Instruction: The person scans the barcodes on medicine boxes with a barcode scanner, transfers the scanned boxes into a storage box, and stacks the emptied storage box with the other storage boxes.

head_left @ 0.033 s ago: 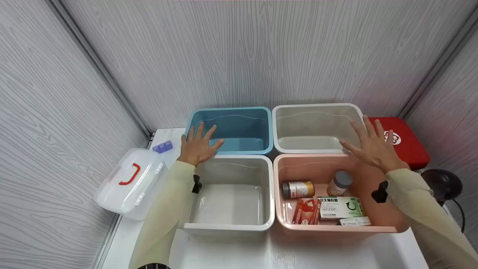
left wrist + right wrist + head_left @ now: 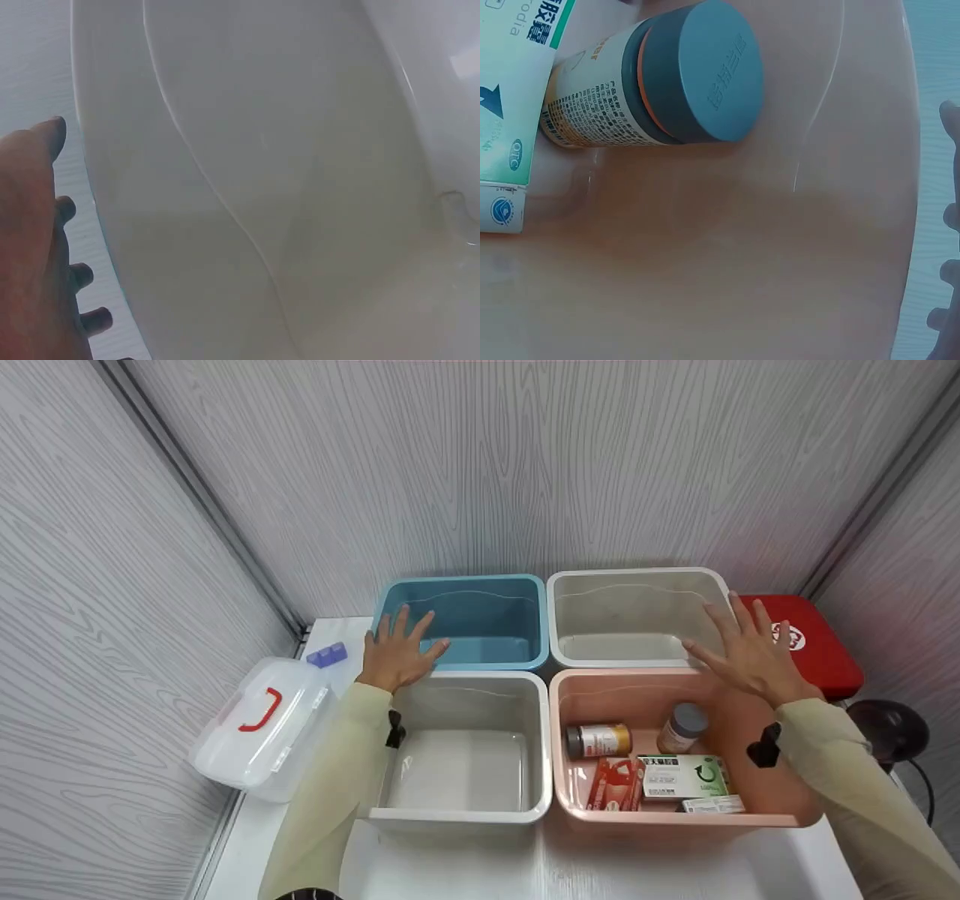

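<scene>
My left hand is spread with straight fingers above the meeting rims of the blue bin and the front white bin. Nothing is in it. Over on the other side, my right hand is spread too, holding nothing, above the corner where the back white bin and the pink bin meet. Inside the pink bin are an upright bottle with a grey lid, a bottle on its side, red packets, a green-and-white medicine box and a small white box.
A clear case with a red handle stands at the left, near a purple pill organizer. A red case lies behind my right hand, with a black round object close by. Wood-grain walls enclose the white table.
</scene>
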A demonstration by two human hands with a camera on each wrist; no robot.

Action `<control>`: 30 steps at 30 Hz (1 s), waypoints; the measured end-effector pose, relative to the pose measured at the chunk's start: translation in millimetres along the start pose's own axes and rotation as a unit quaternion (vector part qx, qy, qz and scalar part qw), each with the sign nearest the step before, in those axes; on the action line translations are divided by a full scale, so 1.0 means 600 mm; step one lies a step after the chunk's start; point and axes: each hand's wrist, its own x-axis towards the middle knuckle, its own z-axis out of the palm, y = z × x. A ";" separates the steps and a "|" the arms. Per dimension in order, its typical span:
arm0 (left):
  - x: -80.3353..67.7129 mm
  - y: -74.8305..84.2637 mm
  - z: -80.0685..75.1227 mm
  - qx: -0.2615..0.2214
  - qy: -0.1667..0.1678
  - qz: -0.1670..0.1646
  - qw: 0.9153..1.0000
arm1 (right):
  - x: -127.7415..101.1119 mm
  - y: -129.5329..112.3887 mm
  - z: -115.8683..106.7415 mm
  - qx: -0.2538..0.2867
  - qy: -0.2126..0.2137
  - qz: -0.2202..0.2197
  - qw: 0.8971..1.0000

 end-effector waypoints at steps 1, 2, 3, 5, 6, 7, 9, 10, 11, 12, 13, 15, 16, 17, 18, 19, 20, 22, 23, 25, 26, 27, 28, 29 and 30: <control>0.000 0.002 -0.002 -0.002 -0.002 0.000 1.000 | 0.000 -0.001 -0.002 -0.003 0.000 -0.002 1.000; -0.001 0.005 -0.004 -0.005 -0.004 0.000 1.000 | 0.000 -0.003 -0.003 -0.004 0.000 -0.003 1.000; 0.000 0.007 -0.006 -0.007 -0.006 0.001 1.000 | 0.000 -0.006 -0.004 -0.005 0.000 -0.005 1.000; 0.000 0.017 -0.013 -0.012 -0.013 0.002 1.000 | 0.000 -0.015 -0.008 -0.007 0.002 -0.015 1.000; 0.001 0.023 -0.017 -0.011 -0.016 0.005 1.000 | 0.000 -0.021 -0.011 -0.009 0.003 -0.021 1.000; 0.000 0.030 -0.021 -0.010 -0.018 0.009 1.000 | 0.001 -0.026 -0.012 -0.011 0.007 -0.030 0.999; 0.001 0.047 -0.026 -0.004 -0.019 0.017 1.000 | 0.001 -0.040 -0.015 -0.011 0.013 -0.050 0.999; 0.001 0.056 -0.029 0.000 -0.019 0.023 1.000 | 0.001 -0.046 -0.016 -0.010 0.018 -0.062 0.998; 0.000 0.066 -0.030 0.003 -0.018 0.029 0.999 | 0.000 -0.054 -0.017 -0.012 0.022 -0.075 0.997; -0.001 0.076 -0.032 0.008 -0.017 0.037 0.999 | -0.001 -0.061 -0.017 -0.014 0.025 -0.088 0.996; -0.002 0.087 -0.032 0.010 -0.015 0.046 0.999 | -0.003 -0.069 -0.017 -0.014 0.026 -0.100 0.995; -0.007 0.110 -0.033 0.019 -0.011 0.066 0.998 | -0.007 -0.085 -0.016 -0.007 0.024 -0.118 0.993; -0.010 0.122 -0.032 0.024 -0.010 0.077 0.997 | -0.010 -0.092 -0.015 -0.003 0.022 -0.130 0.991; -0.013 0.133 -0.031 0.030 -0.009 0.089 0.996 | -0.013 -0.101 -0.014 0.001 0.018 -0.139 0.990; -0.017 0.145 -0.031 0.036 -0.007 0.101 0.994 | -0.015 -0.109 -0.012 0.006 0.014 -0.149 0.989; -0.021 0.156 -0.029 0.041 -0.006 0.113 0.993 | -0.018 -0.116 -0.009 0.011 0.009 -0.159 0.987; -0.026 0.167 -0.028 0.047 -0.006 0.124 0.991 | -0.020 -0.123 -0.006 0.015 0.004 -0.170 0.985; -0.035 0.188 -0.023 0.056 -0.005 0.146 0.988 | -0.025 -0.137 0.000 0.017 -0.003 -0.191 0.981; -0.040 0.197 -0.021 0.060 -0.004 0.157 0.986 | -0.028 -0.142 0.004 0.018 -0.010 -0.199 0.980; -0.051 0.215 -0.016 0.069 -0.007 0.178 0.982 | -0.034 -0.151 0.011 0.022 -0.027 -0.212 0.977; -0.056 0.223 -0.014 0.075 -0.007 0.190 0.979 | -0.037 -0.155 0.015 0.024 -0.036 -0.220 0.975; -0.062 0.231 -0.011 0.080 -0.007 0.201 0.976 | -0.039 -0.157 0.019 0.024 -0.042 -0.231 0.972; -0.067 0.239 -0.009 0.085 -0.008 0.211 0.974 | -0.041 -0.159 0.023 0.022 -0.048 -0.242 0.969; -0.073 0.247 -0.006 0.094 -0.009 0.223 0.970 | -0.042 -0.161 0.026 0.021 -0.053 -0.254 0.966; -0.078 0.254 -0.002 0.100 -0.011 0.233 0.967 | -0.042 -0.163 0.030 0.017 -0.054 -0.265 0.963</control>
